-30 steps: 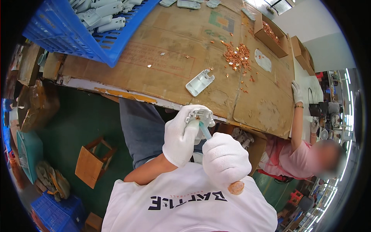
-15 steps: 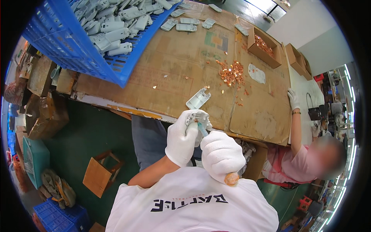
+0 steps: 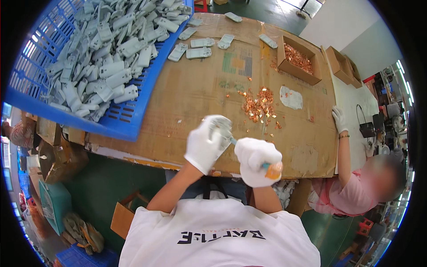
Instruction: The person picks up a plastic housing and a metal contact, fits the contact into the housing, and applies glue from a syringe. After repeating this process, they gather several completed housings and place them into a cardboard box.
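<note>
My left hand (image 3: 207, 144), white-gloved, is over the near part of the cardboard-covered table. Its fingers are curled round a grey plastic shell (image 3: 224, 129), which is partly hidden and slightly blurred. Just to the right, my right hand (image 3: 258, 161), gloved too, is closed round a screwdriver-like tool. The orange end of the tool's handle (image 3: 274, 171) sticks out toward me, and its teal shaft (image 3: 233, 140) points at the left hand. Beyond the hands lies a loose heap of small copper-coloured pieces (image 3: 260, 103).
A blue plastic crate (image 3: 111, 129) full of grey shells stands at the left. Several shells (image 3: 199, 53) lie along the table's far side. A cardboard box (image 3: 299, 74) holds more copper pieces. At the right, a co-worker's gloved hand (image 3: 339, 118) rests at the table's edge.
Both hands have moved forward over the table, and the tool's tip has come out of the shell. The loose shell's spot is now under my left hand. The view has shifted, showing more of the crate.
</note>
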`<state>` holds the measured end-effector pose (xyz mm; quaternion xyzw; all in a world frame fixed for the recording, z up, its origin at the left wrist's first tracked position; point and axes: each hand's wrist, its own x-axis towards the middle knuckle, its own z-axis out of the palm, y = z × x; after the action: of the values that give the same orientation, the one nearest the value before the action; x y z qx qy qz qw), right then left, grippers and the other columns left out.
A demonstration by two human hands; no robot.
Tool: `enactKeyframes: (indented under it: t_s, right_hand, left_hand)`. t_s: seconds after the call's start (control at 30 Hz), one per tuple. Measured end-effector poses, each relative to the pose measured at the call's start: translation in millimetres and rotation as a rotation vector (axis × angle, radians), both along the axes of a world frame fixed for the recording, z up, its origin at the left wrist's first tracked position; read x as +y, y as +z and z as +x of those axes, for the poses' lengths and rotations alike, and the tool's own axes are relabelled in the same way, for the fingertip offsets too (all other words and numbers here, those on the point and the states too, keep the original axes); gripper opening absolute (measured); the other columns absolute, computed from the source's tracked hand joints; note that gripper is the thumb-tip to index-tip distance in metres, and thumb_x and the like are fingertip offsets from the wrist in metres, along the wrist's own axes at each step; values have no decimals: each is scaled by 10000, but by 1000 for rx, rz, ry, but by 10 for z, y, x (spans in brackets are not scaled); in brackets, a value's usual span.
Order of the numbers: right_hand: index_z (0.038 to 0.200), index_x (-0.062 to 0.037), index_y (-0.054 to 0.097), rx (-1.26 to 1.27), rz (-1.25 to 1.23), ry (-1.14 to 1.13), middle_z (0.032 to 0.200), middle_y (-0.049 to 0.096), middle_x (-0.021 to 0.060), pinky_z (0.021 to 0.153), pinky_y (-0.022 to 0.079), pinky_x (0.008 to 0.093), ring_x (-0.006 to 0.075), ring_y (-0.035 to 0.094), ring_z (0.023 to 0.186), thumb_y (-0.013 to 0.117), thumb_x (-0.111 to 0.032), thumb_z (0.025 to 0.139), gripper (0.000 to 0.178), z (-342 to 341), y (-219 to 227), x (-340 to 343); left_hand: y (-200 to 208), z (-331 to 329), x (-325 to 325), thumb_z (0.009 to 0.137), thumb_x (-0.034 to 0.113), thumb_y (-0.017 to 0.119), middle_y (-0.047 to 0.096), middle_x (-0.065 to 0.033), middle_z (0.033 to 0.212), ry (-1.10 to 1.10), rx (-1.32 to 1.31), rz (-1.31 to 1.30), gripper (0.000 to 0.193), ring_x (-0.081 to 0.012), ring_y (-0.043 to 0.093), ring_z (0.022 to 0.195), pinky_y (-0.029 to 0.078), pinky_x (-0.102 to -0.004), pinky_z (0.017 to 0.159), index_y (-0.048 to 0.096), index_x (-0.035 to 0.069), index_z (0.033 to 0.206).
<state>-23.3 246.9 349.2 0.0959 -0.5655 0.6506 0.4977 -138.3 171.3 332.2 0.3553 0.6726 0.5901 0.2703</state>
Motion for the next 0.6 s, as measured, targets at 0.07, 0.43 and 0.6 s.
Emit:
enactKeyframes:
  t_s: [0.07,0.43,0.6]
  right_hand:
    - [671,-30,438,-406,-68,-166,623,427,58,500,359,308,222,424,524,522,-303,922,380,-22,-159,149]
    - [1011,-65,619,-749,1235,-262,1061,567,148,930,432,434,337,521,1070,664,-185,704,333,-1628,-555,854]
    - [1402,-200,436,-847,1006,-416,1347,448,222,1020,388,477,422,429,1253,645,-449,789,694,-3106,-25,970]
  left_hand:
    - [-87,-318,136,865,77,493,670,-65,864,78,-236,-57,243,-97,610,615,489,-236,520,584,47,1088]
    - [-92,-1648,-31,847,125,616,616,-110,1078,814,903,-467,376,-308,595,982,488,-410,832,527,135,1213]
    - [16,-2106,116,837,298,678,532,-140,1239,1235,1132,-544,226,-385,452,1193,376,-527,989,699,226,1050]
